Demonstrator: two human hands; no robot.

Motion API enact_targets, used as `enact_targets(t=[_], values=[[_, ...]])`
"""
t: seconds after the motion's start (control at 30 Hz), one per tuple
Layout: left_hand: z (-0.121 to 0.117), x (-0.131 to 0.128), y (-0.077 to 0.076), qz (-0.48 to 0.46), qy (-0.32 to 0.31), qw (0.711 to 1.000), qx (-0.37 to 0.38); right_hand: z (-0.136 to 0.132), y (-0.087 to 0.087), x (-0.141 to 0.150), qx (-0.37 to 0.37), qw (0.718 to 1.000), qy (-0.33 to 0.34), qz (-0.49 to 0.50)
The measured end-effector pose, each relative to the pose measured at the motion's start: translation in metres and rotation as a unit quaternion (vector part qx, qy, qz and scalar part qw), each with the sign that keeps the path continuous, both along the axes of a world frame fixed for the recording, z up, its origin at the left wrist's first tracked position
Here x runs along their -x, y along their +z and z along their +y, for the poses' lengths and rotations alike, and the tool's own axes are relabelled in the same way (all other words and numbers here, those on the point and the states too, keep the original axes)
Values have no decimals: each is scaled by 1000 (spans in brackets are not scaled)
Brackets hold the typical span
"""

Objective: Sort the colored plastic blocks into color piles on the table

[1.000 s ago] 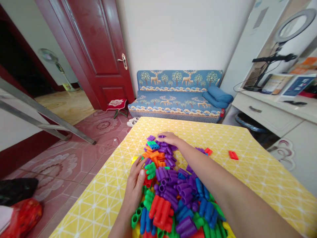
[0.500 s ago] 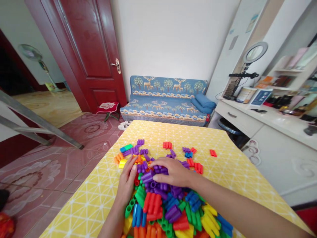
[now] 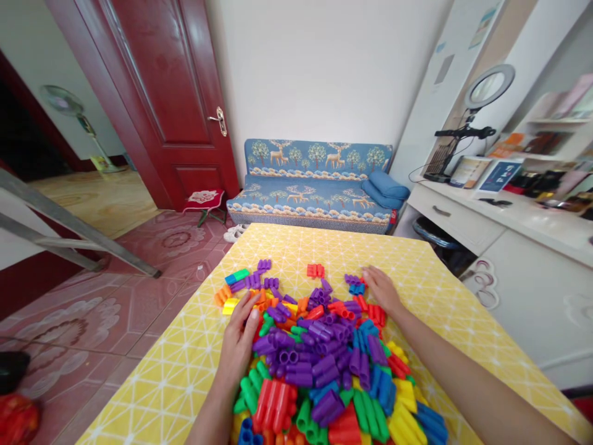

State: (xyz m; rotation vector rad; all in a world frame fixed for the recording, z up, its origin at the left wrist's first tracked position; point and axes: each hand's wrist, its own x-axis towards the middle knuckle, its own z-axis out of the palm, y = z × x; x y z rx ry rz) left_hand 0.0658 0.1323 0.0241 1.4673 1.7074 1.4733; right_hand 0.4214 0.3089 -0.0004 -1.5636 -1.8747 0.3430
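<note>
I've got the left hand (image 3: pixel 237 337) and right hand (image 3: pixel 385 293) both loosely open, the piece heap (image 3: pixel 319 355) between them, the blue piece (image 3: pixel 356 288) just left of the nearer right fingertips.

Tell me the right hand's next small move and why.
Probably best: curl the right hand toward the heap of multicoloured plastic blocks, drawing in the small purple plastic block and blue plastic block. Both lie by its fingertips, at the heap's far edge.
</note>
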Motion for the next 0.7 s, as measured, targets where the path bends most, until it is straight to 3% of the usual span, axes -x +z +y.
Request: enact_targets(t=[0.13, 0.27, 0.4, 0.53, 0.63, 0.7], values=[[3, 1, -2, 31, -9, 999, 9, -7, 5, 71, 31, 990, 139, -9], [6, -3, 2, 57, -38, 998, 17, -32, 29, 106, 123, 960, 242, 69], [5, -16, 20, 22, -103, 994, 26, -65, 64, 120, 199, 918, 296, 172], [-9, -34, 46, -14, -193, 980, 40, -103, 97, 125, 177, 902, 340, 197], [-25, -37, 65, -3, -241, 970, 42, -120, 105, 113, 151, 901, 353, 203], [-29, -27, 72, 16, -250, 967, 36, -118, 99, 99, 145, 906, 332, 217]])
